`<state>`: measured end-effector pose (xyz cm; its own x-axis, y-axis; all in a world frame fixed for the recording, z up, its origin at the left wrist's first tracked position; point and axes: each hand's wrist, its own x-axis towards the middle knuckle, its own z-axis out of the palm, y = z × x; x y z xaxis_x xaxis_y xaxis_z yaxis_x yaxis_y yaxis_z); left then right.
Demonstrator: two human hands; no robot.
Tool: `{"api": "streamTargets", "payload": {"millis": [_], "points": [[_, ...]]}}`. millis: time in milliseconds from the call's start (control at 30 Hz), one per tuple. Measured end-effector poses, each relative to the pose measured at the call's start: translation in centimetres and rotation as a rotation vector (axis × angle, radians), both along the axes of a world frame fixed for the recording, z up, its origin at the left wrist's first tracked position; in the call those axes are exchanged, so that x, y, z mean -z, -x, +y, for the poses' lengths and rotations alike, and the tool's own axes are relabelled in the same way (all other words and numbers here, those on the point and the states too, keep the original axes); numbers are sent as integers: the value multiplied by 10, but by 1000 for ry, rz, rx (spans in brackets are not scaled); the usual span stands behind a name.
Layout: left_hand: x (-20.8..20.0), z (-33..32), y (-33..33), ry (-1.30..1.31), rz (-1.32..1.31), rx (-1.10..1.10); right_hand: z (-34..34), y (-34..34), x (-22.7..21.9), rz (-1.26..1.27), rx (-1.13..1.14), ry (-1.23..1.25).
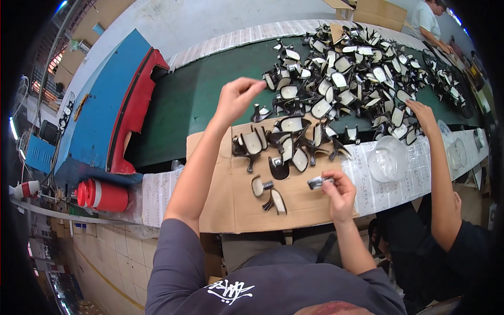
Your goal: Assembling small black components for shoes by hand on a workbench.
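Note:
My left hand (239,100) is raised over the green belt with its fingers pinched together. Its fingertips are beside a black shoe heel (269,81) at the pile's left edge; whether they grip anything is hidden. Thumb and fingers of my right hand (340,195) are closed on a small dark-and-silver piece (315,182) above a flat brown cardboard sheet (215,205). Two black heels with cream seats, one upper (257,186) and one lower (276,202), lie left of that hand. Several more heels (252,140) are clustered on the sheet's far part.
A large heap of heels (338,80) covers the right of the green belt (205,89). Clear plastic tubs (387,160) stand at right, where another person's hand (421,114) reaches into the heap. A blue-and-red machine cover (105,100) and red jugs (107,195) are at left.

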<state>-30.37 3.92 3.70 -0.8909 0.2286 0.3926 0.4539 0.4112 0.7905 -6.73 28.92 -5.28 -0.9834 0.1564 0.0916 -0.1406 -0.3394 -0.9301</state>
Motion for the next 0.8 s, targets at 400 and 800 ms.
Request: {"api": "streamTargets", "payload": {"millis": [400,800], "points": [[40,64,248,-65,-75,-254,-1,5,1,-97,170,-44],[99,107,348,-133,-254,-47,2,27,10,-192,222,29]]}}
